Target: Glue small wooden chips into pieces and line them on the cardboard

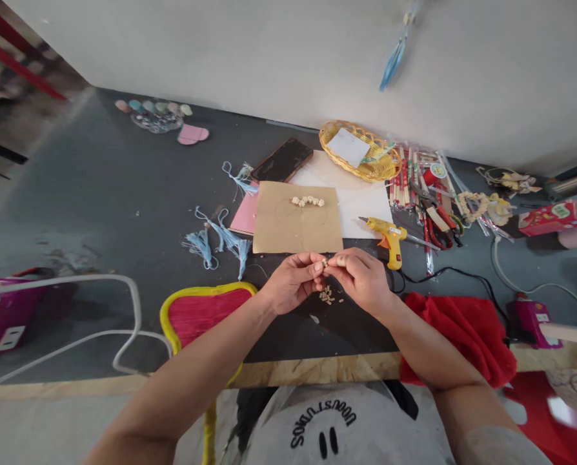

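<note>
My left hand (295, 283) and my right hand (363, 279) meet above the table's front part. Their fingertips pinch a small beige piece (324, 262) between them; its exact shape is too small to make out. Just below lies a little heap of short beige bits (326, 296). Beyond my hands is a sheet of brown paper (295, 232), with faint drawn lines and an arc of knobbly beige clusters (308, 201) resting on it. A yellow hot glue gun (389, 237) lies to the right of the paper, its nozzle pointing left.
Blue tassels (233, 242) and a phone (283, 160) lie left of and behind the paper. A wicker basket (361, 169), pliers (441, 226) and packaged sticks (407, 171) are at the back right. Nearer stand a red cloth (457, 329) and a yellow-edged red panel (206, 313). Cables cross both sides.
</note>
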A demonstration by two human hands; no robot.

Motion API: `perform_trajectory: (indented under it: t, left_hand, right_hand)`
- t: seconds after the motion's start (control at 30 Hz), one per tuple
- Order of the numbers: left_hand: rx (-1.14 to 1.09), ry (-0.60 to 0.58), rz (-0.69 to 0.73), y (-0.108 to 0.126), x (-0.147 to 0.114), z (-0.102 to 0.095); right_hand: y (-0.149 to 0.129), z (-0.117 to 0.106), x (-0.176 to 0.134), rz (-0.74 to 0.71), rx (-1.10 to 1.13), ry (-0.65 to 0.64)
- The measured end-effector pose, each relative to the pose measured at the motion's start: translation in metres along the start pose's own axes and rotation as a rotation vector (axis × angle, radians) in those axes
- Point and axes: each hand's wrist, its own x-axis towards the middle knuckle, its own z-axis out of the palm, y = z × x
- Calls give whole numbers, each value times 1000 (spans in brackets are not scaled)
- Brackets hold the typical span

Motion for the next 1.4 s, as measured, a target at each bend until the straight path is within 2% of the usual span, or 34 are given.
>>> perform_trajectory:
  t: [0.47,0.93,1.07,1.4]
  left_hand:
    - [-7,4,-17,1,-1,1]
    - [121,25,14,5,-1,2]
    - [114,23,-1,5,-1,2]
    - [159,-36,-23,6,-4,3]
  right_hand:
    - [0,-2,1,-49,24,-36]
    - [1,-2,0,-92,-8,-19]
    - [1,-5,2,-49,68,-24]
    - [-2,-13,3,98,270,-141]
